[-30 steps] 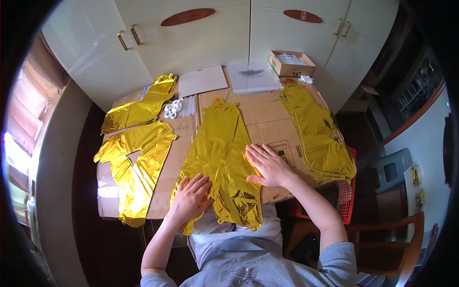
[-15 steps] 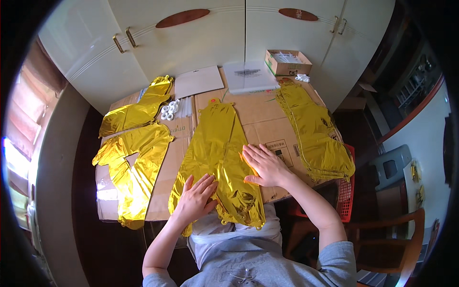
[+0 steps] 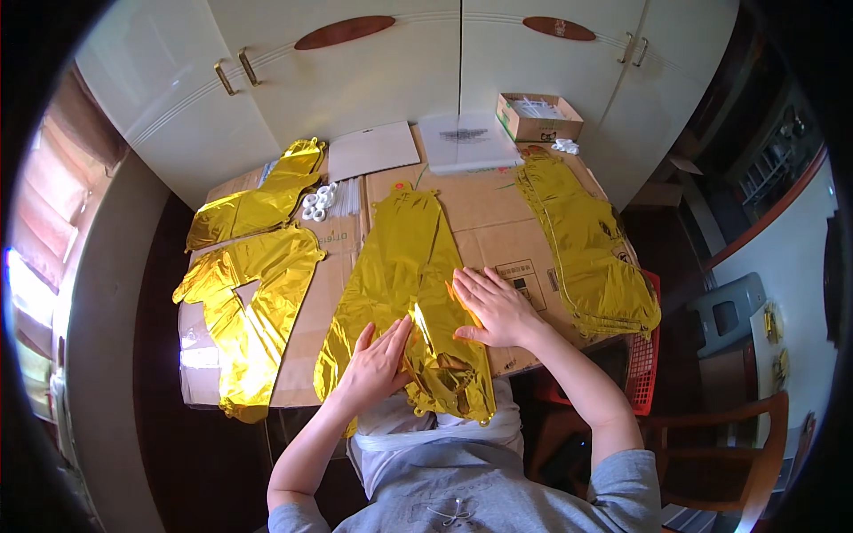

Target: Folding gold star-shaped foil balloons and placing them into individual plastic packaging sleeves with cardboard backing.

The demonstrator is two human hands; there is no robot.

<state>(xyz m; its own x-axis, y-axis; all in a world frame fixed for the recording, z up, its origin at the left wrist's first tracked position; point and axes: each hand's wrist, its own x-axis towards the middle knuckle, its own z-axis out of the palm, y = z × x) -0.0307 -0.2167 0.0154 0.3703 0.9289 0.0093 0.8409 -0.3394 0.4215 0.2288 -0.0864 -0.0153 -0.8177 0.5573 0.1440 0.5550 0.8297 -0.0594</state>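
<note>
A long, deflated gold foil balloon [image 3: 404, 240] lies spread out on the cardboard-covered table in front of me, its near end hanging over the edge towards my lap. My left hand [image 3: 375, 357] rests on its lower middle part, fingers stretched out and close together. At its right edge, my right hand [image 3: 498, 311] lies flat with straight fingers, and an orange tint shows on the foil along them. Neither hand grips anything. Left of this balloon are two more flat gold foil balloons, one nearer [image 3: 253, 311] and one farther [image 3: 262, 200].
Along the table's right side lies a flat gold foil pile [image 3: 586, 244]. White ribbon rolls [image 3: 315, 204] and thin white sticks [image 3: 346, 197] sit at the back left. Behind are a cardboard sheet [image 3: 373, 149], a clear plastic sheet [image 3: 466, 147] and an open box [image 3: 524, 124]. A red basket [image 3: 644, 373] stands below.
My left hand has slid a little to the right and away from me over the foil, its fingers closer together. My right hand has stayed in place.
</note>
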